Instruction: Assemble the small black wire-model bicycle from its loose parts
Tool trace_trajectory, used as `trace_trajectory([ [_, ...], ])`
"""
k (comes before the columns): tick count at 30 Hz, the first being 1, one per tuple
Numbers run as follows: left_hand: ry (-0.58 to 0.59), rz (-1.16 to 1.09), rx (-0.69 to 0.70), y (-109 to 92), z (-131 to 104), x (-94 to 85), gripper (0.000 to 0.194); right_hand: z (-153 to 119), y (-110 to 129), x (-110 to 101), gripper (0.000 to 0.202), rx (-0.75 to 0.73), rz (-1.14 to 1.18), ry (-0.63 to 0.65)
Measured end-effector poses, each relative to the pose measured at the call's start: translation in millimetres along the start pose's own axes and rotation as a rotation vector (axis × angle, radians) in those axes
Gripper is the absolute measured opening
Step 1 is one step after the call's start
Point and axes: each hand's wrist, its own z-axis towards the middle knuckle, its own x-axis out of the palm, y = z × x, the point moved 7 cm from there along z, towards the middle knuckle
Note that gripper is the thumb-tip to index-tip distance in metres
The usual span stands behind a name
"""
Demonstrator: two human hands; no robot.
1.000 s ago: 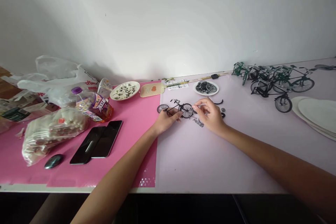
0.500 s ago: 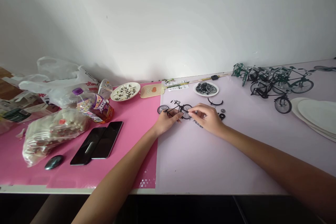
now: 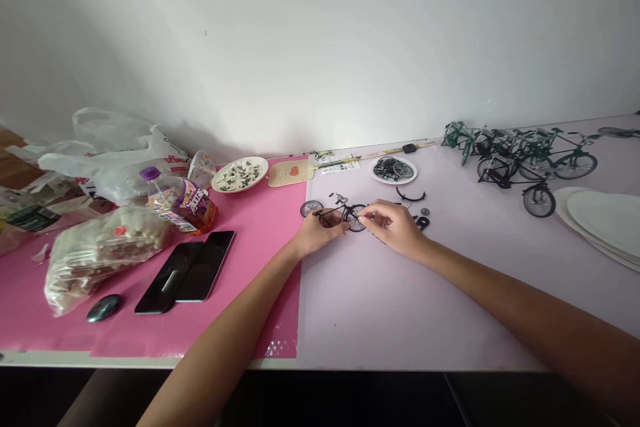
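Note:
A small black model bicycle (image 3: 342, 213) stands on the table across the line between the pink and pale covers. My left hand (image 3: 320, 233) is closed round its frame, near the rear wheel at the left. At the other wheel, my right hand (image 3: 393, 225) pinches with thumb and forefinger against the hub; whether a small part is between the fingertips is too small to tell. Beyond the right hand lie a curved black part (image 3: 411, 196) and a few small black parts (image 3: 423, 221), partly hidden by it.
Several finished-looking model bicycles (image 3: 539, 199) stand at the back right, by stacked white plates (image 3: 607, 220). Behind the hands are a plate of wheels (image 3: 393, 180) and a plate of small pieces (image 3: 240, 187). Phones (image 3: 205, 273), a bottle (image 3: 183, 203) and bags (image 3: 107, 247) lie left.
The bicycle's handlebar end has shifted slightly down and right and turned a little. Both hands keep their places, with the right fingers still at the wheel.

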Motion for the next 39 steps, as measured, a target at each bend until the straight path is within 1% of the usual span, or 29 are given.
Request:
trace_trajectory([
  [4,-0.014,-0.008,-0.001,1.8,1.1,-0.8,0.03,0.9,1.4,-1.2,0.009,-0.011,-0.009,-0.016],
  [8,-0.021,-0.003,0.01,0.0,0.6,-0.9,0.027,1.8,4.0,-4.5,0.007,-0.047,-0.028,-0.059],
  [14,-0.021,-0.02,0.008,-1.7,0.3,-0.7,0.027,1.8,6.2,-7.6,0.008,-0.101,-0.036,-0.095],
  [21,-0.027,-0.021,0.009,-1.4,0.6,-0.2,0.03,2.3,4.9,-7.1,0.01,-0.097,-0.044,-0.077],
  [33,-0.024,-0.002,0.026,-3.2,-0.3,-0.9,0.029,1.4,5.4,-6.3,0.011,-0.09,-0.024,-0.067],
  [39,-0.025,-0.011,0.023,-3.1,-0.5,0.3,0.029,1.5,4.3,-4.9,0.012,-0.07,-0.021,-0.043],
])
